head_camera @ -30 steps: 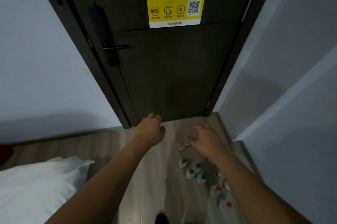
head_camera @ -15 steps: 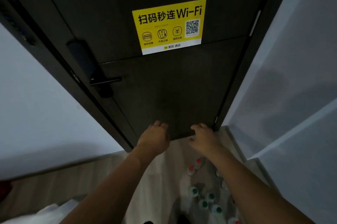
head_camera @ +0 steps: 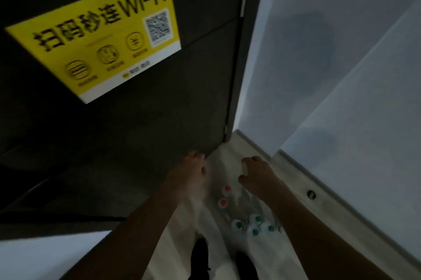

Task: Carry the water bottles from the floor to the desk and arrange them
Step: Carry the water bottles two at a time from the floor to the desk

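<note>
We're reaching both hands, left hand (head_camera: 193,169) and right hand (head_camera: 255,171), loosely curled and holding nothing, toward water bottles (head_camera: 250,225) clustered on the floor (head_camera: 182,245) corner by the door (head_camera: 136,131).

I am getting one wide-angle view, from the head camera. It is looking forward and steeply down, tilting so the dark door (head_camera: 127,134) leans across the left, close in. Both forearms are reaching in from below toward the floor (head_camera: 182,229), where bottles (head_camera: 250,225) are sitting near the wall (head_camera: 341,74).
</note>
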Demonstrator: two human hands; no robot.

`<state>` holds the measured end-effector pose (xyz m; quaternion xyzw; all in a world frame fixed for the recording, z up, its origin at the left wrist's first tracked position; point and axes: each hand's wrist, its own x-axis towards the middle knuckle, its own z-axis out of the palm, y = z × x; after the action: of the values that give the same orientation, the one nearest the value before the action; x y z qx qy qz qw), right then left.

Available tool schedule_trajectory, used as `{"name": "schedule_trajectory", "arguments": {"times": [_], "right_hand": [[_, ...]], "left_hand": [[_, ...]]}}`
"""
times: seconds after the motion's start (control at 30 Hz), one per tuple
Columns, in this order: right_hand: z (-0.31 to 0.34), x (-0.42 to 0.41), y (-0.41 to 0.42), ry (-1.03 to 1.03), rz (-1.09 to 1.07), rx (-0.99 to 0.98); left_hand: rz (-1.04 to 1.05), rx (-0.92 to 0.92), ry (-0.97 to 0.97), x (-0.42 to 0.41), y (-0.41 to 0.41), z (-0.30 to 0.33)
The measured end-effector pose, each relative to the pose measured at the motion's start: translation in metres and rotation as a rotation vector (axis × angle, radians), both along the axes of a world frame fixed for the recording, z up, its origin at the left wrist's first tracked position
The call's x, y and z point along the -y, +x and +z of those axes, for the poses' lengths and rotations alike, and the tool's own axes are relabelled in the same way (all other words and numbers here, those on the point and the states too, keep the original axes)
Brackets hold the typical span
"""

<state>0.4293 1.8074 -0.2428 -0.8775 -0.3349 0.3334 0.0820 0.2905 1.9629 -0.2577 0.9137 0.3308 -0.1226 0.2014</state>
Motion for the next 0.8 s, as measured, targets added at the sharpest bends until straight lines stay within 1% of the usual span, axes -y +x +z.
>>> {"name": "schedule_trajectory", "arguments": {"times": [0.17,0.3,0.4,0.53,0.67,0.8], "right_hand": [[-0.01,0.034,-0.001,-0.022,-0.219,0.004],[-0.016,0.061,-0.002,-0.032,-0.364,0.007],[-0.025,0.072,-0.005,-0.014,-0.425,0.002],[-0.043,0.073,-0.008,-0.035,-0.43,0.0],[-0.093,0.06,-0.008,-0.027,-0.384,-0.046],[-0.192,0.046,-0.003,-0.004,-0.34,-0.007]], "left_hand": [[-0.248,0.005,-0.003,0.002,0.046,-0.024],[-0.413,-0.03,-0.063,0.019,0.073,-0.043],[-0.494,-0.075,-0.082,0.029,0.081,-0.054],[-0.508,-0.089,-0.071,0.028,0.08,-0.068],[-0.478,-0.116,-0.053,0.015,0.076,-0.111],[-0.448,-0.067,0.001,0.002,0.084,-0.202]]}}
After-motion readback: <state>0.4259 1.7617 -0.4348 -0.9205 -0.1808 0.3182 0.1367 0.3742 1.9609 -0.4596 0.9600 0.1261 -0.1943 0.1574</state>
